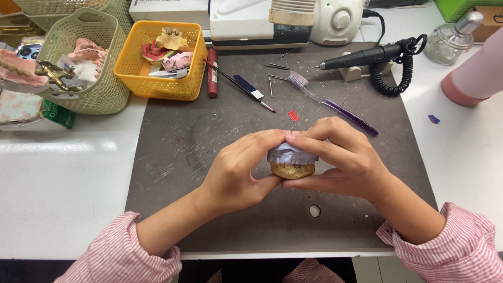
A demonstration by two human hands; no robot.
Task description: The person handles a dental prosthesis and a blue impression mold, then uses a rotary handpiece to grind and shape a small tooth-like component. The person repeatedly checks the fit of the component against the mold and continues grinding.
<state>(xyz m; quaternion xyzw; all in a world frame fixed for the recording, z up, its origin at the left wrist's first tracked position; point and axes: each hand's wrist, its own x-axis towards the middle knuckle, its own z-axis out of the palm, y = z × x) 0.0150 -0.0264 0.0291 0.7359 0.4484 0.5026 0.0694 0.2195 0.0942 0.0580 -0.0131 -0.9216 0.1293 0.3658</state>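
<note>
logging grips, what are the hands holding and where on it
Both the left hand and right hand pinch a dental cast pair by its sides, top and bottom.

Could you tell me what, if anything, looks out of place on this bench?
Little stands out: a red scrap and a blue scrap lie stray, and the dark mat is scratched and dusty. Both hands hold the dental cast squarely.

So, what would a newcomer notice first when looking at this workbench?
First, the two hands at the centre of the dark mat: the left hand and the right hand press together a pair of dental casts, pale lilac over tan. Next, the bright yellow basket of other casts at upper left, and the black handpiece at upper right.
</note>
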